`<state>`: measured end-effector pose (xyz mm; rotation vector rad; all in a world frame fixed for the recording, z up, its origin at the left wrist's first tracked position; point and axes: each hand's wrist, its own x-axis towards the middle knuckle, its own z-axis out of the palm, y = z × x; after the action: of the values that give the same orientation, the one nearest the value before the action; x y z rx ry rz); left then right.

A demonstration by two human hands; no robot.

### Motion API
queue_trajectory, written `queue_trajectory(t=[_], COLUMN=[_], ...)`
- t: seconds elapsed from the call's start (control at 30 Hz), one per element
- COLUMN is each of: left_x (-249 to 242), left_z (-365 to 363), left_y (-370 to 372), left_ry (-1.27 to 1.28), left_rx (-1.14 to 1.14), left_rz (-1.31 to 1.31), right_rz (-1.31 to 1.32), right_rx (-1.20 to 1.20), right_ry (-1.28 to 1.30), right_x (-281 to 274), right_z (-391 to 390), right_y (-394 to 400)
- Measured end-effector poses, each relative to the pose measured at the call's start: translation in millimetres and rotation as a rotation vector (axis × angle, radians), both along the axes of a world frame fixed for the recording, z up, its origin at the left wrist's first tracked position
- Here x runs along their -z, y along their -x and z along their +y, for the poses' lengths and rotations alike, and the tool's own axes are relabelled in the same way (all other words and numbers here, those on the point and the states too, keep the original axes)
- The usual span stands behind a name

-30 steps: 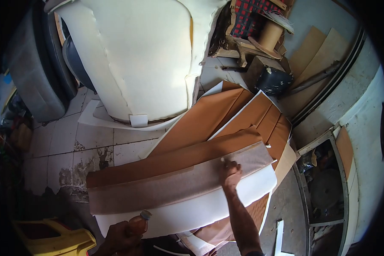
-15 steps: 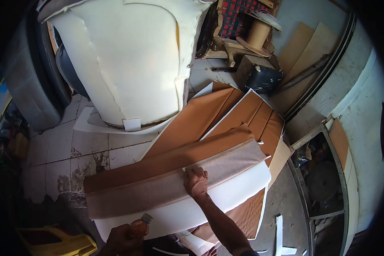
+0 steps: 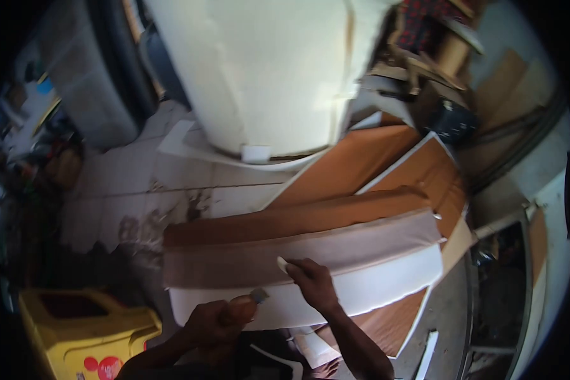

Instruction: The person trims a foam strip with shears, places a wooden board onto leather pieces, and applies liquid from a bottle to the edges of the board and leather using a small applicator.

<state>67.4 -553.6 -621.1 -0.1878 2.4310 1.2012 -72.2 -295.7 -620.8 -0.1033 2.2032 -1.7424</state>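
Observation:
My right hand [image 3: 314, 285] is closed on a small white piece [image 3: 282, 263], held just above the greyish-brown strip [image 3: 234, 263] of the long panel. That panel has a brown leather-like edge [image 3: 247, 227] at the back and a white padded part [image 3: 386, 278] at the front. At the panel's lower left, my left hand [image 3: 210, 324] is wrapped round a bottle [image 3: 242, 310] with a pale, greyish top, tilted to the right. Brown pieces with white edges [image 3: 354, 155] lie beneath and behind the panel.
A large cream padded seat form [image 3: 272, 76] stands at the back. At the lower left is a yellow container [image 3: 88, 329]. A grey padded piece [image 3: 92, 82] leans at upper left, a metal frame [image 3: 525, 272] is at right, and a white strip [image 3: 427, 354] lies on the floor.
The view has shifted, showing more of the yellow container. My right hand has moved towards the panel's front, lifting the white piece off the greyish-brown strip. My left hand still holds the bottle.

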Motion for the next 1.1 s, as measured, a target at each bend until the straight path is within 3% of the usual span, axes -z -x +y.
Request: queue_trajectory(t=[0.17, 0.53, 0.67, 0.73, 0.8, 0.87, 0.93, 1.0, 1.1], left_x=[-24, -35, -26, -26, -11, -8, -5, -5, -11], left_z=[4, 15, 19, 22, 9, 3, 1, -1, 2], left_y=[10, 16, 19, 21, 17, 12, 7, 7, 7], left_ry=[0.058, 0.179, 0.151, 0.212, 0.299, 0.158, 0.101, 0.041, 0.023], left_rx=[-0.004, 0.105, 0.130, -0.073, -0.051, -0.097, -0.123, -0.152, -0.130], left_rz=[0.074, 0.020, -0.001, -0.051, 0.018, 0.085, 0.084, 0.094, 0.078], right_rz=[-0.067, 0.172, 0.129, -0.173, -0.231, -0.053, 0.184, 0.285, 0.335], right_rx=[-0.204, -0.224, -0.219, -0.307, -0.161, 0.185, 0.460, 0.613, 0.572], right_ry=[0.083, -0.070, -0.023, 0.150, 0.128, 0.166, -0.305, -0.530, -0.692], right_x=[-20, -10, -1, -6, -2, 22, 41, 61, 83], right_z=[-1, -3, 14, 22, 43, 80, 125, 151, 140], right_y=[-19, -37, -36, -30, -9, 30, 77, 103, 111])
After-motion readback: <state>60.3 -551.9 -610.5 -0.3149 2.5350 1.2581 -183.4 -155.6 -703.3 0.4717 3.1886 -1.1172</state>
